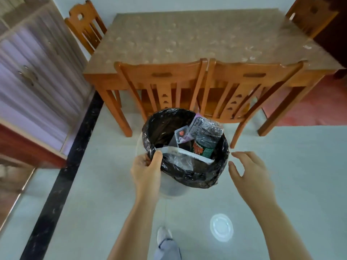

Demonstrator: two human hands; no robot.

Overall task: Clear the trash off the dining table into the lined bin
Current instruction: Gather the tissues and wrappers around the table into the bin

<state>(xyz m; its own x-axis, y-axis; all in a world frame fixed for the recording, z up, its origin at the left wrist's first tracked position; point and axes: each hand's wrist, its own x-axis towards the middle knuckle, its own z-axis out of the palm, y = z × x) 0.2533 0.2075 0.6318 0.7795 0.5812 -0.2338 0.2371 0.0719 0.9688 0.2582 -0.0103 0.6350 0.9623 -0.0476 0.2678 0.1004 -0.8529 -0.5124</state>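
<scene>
A white bin (173,190) lined with a black bag (199,177) stands on the floor in front of the dining table (187,38). Inside it lie a crushed plastic bottle with a green and red label (205,145), wrappers (183,136), a white paper strip (189,153) and clear plastic (180,162). My left hand (147,168) pinches the bag's left rim. My right hand (247,169) hovers open just right of the bin, touching nothing. A few small white scraps (308,47) lie near the table's right edge.
Two wooden chairs (161,87) (251,87) are pushed under the table's near side, close behind the bin. More chairs stand at the far left (84,25) and far right (309,17). A cabinet (32,76) lines the left wall. A round white lid (221,229) lies on the floor beside my shoe (163,235).
</scene>
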